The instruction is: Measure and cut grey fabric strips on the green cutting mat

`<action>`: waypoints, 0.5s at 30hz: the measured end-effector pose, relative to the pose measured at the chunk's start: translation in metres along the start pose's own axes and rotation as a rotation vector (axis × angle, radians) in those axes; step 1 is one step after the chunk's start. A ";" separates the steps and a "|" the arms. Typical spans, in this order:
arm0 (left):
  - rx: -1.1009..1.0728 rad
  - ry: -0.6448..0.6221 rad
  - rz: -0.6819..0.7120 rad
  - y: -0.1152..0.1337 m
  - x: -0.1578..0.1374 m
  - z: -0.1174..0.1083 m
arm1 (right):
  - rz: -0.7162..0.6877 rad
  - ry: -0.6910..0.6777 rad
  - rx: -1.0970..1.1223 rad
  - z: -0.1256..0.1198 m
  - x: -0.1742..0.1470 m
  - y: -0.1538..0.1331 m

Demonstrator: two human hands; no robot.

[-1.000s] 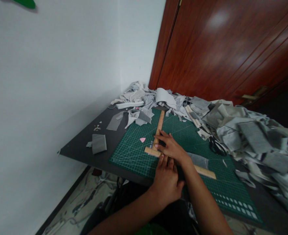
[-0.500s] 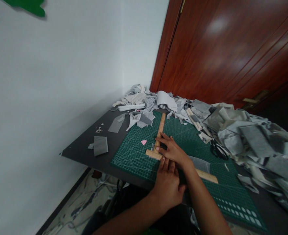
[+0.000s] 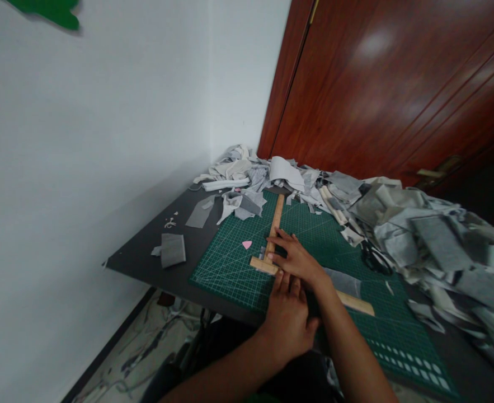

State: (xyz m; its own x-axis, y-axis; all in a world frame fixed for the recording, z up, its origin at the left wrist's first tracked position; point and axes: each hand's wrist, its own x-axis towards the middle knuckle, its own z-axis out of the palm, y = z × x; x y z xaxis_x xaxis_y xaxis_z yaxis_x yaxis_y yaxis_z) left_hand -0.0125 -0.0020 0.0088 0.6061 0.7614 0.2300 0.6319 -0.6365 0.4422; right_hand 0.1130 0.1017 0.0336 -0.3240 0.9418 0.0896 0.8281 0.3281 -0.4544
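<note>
From where I stand, I see a green cutting mat [image 3: 225, 274] lying on a dark table [image 3: 135, 263], and two wooden rulers are on this mat. The upright ruler [image 3: 277, 215] runs from the far edge of the mat toward the person, and the crosswise ruler [image 3: 356, 303] meets its near end. The right hand [image 3: 292, 257] lies over the mat with its fingers spread upon the upright ruler, the thumb touching it also. The left hand [image 3: 289, 313], at the mat's near edge, rests its fingertips on the crosswise ruler; these fingers lie side by side, the thumb apart. I cannot tell how hard either one presses. A sheer grey piece [image 3: 345, 281] lies on the mat, beside the crosswise ruler. A pink chalk-like triangle [image 3: 247, 244] is on the mat's left half, black scissors [image 3: 370, 256] at its right edge, and heaped fabric scraps [image 3: 435, 235] beyond that edge.
</note>
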 end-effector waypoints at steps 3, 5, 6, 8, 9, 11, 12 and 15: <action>0.011 -0.016 0.002 0.000 0.000 0.000 | 0.001 -0.002 0.004 0.000 0.000 0.001; 0.015 -0.014 0.002 0.000 0.000 -0.001 | 0.001 0.002 0.006 0.000 0.001 0.001; 0.012 -0.009 0.001 0.000 0.000 -0.001 | 0.000 0.002 0.008 0.000 0.001 0.001; 0.000 0.002 0.002 0.000 0.000 0.000 | -0.002 0.003 0.014 0.000 0.001 0.001; -0.006 0.006 0.003 0.000 0.000 0.000 | -0.001 0.002 0.019 0.000 0.001 0.002; -0.013 0.008 0.003 0.000 0.000 0.000 | 0.003 -0.001 0.029 0.000 0.000 0.002; -0.013 0.006 0.002 0.000 0.000 0.000 | 0.004 0.001 0.031 0.000 0.000 0.002; -0.011 -0.004 0.001 0.000 0.000 -0.001 | -0.004 0.012 0.028 0.001 -0.001 0.002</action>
State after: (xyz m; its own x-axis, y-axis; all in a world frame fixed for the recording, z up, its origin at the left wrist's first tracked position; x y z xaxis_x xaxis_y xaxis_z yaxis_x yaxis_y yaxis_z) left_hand -0.0131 -0.0020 0.0097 0.6086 0.7602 0.2274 0.6259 -0.6361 0.4513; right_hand 0.1147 0.1013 0.0318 -0.3220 0.9412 0.1022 0.8134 0.3303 -0.4788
